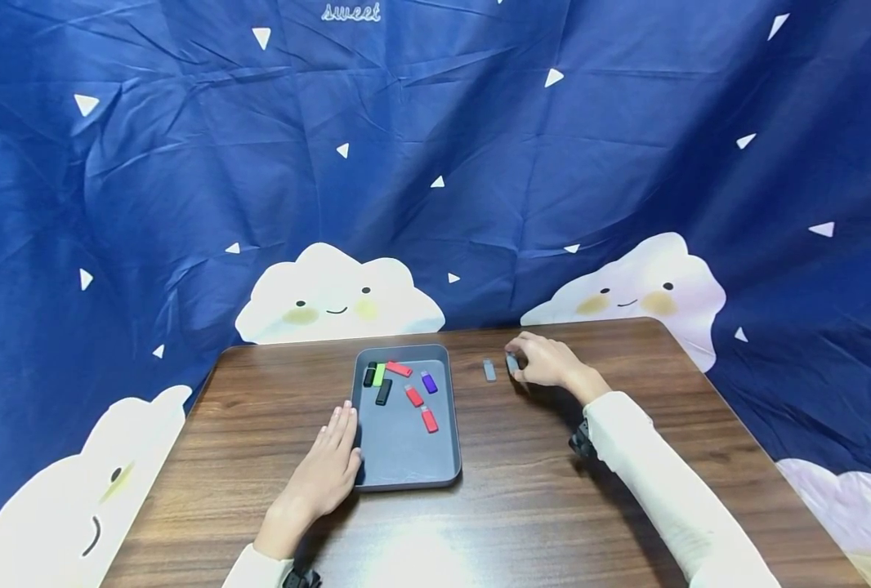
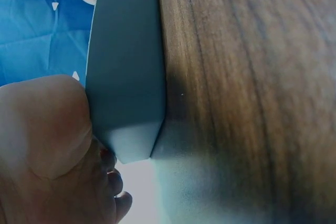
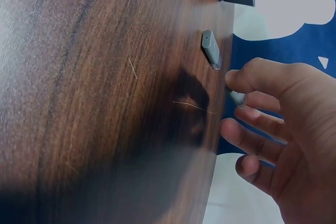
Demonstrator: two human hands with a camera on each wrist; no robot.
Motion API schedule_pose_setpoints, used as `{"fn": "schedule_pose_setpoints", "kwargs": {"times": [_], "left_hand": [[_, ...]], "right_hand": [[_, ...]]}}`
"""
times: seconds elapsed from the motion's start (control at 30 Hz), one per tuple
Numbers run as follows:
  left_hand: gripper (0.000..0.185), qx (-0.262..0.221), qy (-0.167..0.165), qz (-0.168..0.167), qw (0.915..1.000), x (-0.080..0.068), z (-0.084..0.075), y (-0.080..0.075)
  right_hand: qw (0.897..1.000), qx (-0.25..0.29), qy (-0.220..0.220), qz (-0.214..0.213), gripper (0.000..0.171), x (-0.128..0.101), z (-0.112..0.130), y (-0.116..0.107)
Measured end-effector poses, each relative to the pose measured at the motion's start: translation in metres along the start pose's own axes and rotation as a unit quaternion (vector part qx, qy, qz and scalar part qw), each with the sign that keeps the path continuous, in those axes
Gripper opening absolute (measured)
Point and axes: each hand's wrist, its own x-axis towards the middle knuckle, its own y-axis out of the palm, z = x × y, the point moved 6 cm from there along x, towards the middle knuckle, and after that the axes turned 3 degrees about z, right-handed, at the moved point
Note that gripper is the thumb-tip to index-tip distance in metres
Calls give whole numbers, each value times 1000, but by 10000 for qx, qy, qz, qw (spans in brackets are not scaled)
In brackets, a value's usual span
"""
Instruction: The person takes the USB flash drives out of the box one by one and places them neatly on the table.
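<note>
the wooden table (image 1: 553,506) carries a grey tray (image 1: 406,457), a shallow rectangular dish with rounded corners and a low rim, which serves as the landmark here. the left hand (image 1: 328,469) lies flat on the table against the tray's left rim, fingers straight and together, holding nothing; in the left wrist view the heel of the hand (image 2: 47,145) presses on the tray's outer wall (image 2: 126,77). the right hand (image 1: 546,361) is to the right of the tray, near the table's far edge, wrist bent and fingers curled; thumb and forefinger pinch a small grey usb stick (image 1: 512,362), seen from the right wrist as a pale tip (image 3: 237,97) between the fingertips. a second grey stick (image 1: 489,370) lies on the bare wood between the tray and that hand, apart from both, lengthwise away from the person.

counted: one tray; inside its far half lie seven small sticks, namely three red (image 1: 413,396), two black (image 1: 383,392), one green (image 1: 379,375) and one purple (image 1: 429,382). outside the tray there are two grey sticks, one held and one lying loose.
</note>
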Motion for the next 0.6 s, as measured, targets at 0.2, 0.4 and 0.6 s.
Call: {"fn": "schedule_pose_setpoints", "kwargs": {"times": [0.2, 0.4, 0.6], "left_hand": [[62, 101, -103, 145, 9998, 0, 0, 1], [62, 91, -76, 80, 9999, 1, 2, 3], [63, 322, -55, 20, 9995, 3, 11, 10]], "right_hand": [[10000, -11, -25, 18, 50, 2, -2, 5], [10000, 26, 3, 61, 50, 3, -3, 8], [10000, 39, 22, 89, 49, 5, -6, 13]]}}
